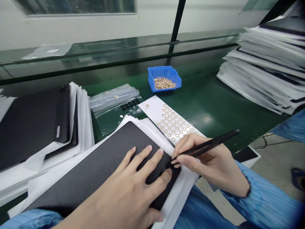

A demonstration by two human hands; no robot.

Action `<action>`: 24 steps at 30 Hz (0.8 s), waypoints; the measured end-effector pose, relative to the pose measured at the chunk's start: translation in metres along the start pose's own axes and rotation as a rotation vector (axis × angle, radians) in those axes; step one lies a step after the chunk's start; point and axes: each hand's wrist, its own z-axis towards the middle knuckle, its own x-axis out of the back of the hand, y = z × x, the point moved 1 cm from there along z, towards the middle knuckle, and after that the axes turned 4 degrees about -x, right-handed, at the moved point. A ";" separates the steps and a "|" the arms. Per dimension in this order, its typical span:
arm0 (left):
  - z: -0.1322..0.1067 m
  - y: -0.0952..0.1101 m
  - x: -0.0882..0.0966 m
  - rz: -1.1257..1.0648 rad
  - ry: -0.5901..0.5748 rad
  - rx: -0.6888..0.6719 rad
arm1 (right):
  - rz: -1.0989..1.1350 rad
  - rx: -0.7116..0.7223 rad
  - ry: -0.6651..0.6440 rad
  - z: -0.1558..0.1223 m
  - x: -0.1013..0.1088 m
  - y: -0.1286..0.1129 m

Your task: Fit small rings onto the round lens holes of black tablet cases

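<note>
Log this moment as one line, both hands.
left hand: spread on black tablet | right hand: holds black tweezers near tablet corner | blue bin: small rings inside

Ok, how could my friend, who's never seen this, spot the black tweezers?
On the big green table, look for the black tablet lying under the spread left hand. Near its corner, the right hand holds the tweezers at a slant. They're thin and two-armed, unlike the wide flat tablet or the white sheet beyond.

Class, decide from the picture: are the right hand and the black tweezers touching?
Touching. The head view shows the right hand pinching the black tweezers between thumb and fingers.
</note>
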 end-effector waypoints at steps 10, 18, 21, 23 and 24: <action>0.000 -0.002 0.001 0.027 -0.015 0.006 | -0.015 0.056 0.007 0.001 0.000 0.003; -0.002 0.001 0.000 0.035 0.012 0.001 | 0.065 0.093 0.016 0.000 0.001 0.001; -0.001 -0.001 0.001 0.029 0.022 -0.004 | 0.026 0.120 0.008 0.000 0.003 0.002; 0.000 -0.002 0.002 0.027 -0.004 -0.011 | -0.034 0.140 -0.001 0.001 0.003 0.003; 0.000 -0.002 0.003 0.026 -0.020 -0.012 | -0.055 0.148 -0.003 0.002 0.003 0.003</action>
